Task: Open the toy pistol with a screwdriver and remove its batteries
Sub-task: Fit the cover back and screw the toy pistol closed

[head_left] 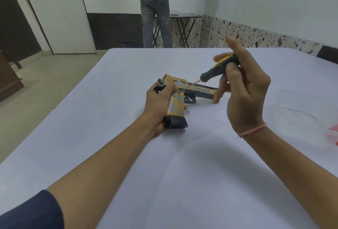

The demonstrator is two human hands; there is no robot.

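A gold and dark grey toy pistol point(199, 90) lies on its side on the white table point(109, 137), barrel pointing right. My left hand point(159, 104) grips its handle from the left. My right hand point(243, 89) holds a screwdriver point(217, 67) with a black and yellow handle. Its thin shaft slants down to the left, and the tip sits on the pistol's body just above the grip, next to my left thumb. One or two fingers of my right hand reach down to the barrel. No batteries are in sight.
A clear plastic bag point(301, 104) with something red point(333, 133) lies at the table's right edge. Beyond the far edge a person point(155, 9) stands with their back turned, beside a small folding table point(184, 27). A white door point(54, 9) is at the back left.
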